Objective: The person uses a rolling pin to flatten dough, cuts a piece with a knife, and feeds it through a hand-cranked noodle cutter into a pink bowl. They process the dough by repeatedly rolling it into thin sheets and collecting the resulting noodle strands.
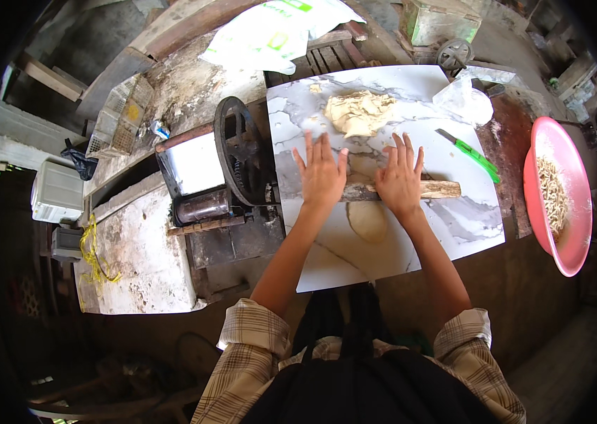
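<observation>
A wooden rolling pin (441, 189) lies crosswise on a white marble-patterned board (468, 230). My left hand (323, 173) rests flat over its left part, fingers spread and pointing away from me. Over the middle of the pin lies my right hand (400, 177), its fingers also stretched out. A flattened oval piece of dough (367, 222) shows on the near side of the pin, between my forearms; the pin hides its far edge. Beyond my fingertips sits a larger rough lump of pale dough (360, 113). To the right lies a knife with a green handle (476, 159).
Left of the board stands a hand-cranked roller machine with a dark wheel (236, 152). A pink basin (581, 205) at the right holds many short pale strips. A clear plastic bag (462, 102) lies at the board's far right corner, and a white-green sack (270, 35) beyond.
</observation>
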The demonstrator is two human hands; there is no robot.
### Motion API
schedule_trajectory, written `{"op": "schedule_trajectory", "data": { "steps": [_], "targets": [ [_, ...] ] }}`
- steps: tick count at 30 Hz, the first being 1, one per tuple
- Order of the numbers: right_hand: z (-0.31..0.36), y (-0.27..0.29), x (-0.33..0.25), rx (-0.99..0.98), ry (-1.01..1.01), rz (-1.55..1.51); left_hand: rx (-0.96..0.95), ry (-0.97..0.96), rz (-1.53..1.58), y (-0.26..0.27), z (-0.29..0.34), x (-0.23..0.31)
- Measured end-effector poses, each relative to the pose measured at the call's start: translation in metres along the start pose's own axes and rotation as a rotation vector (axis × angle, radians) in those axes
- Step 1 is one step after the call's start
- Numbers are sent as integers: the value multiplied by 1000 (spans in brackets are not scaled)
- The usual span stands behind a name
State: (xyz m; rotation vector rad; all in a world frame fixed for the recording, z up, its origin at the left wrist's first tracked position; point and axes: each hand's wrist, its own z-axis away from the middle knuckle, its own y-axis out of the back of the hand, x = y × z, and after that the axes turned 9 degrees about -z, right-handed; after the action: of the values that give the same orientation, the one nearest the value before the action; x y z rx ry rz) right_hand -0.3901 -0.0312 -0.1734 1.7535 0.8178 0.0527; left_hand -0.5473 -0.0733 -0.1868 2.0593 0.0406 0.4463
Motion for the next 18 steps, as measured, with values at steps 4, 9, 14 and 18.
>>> {"op": "schedule_trajectory", "data": {
  "steps": [4,9,14,18],
  "targets": [
    [5,-11,10,16,101,106,10,-6,-218,-10,9,-1],
    [34,-1,5,-52,129,102,-74,-34,-223,-3,41,2],
    [-6,-13,15,53,86,94,13,-4,-217,-5,0,8],
    [20,-1,0,-14,132,47,-44,-7,-184,1,33,3]
  ]
}}
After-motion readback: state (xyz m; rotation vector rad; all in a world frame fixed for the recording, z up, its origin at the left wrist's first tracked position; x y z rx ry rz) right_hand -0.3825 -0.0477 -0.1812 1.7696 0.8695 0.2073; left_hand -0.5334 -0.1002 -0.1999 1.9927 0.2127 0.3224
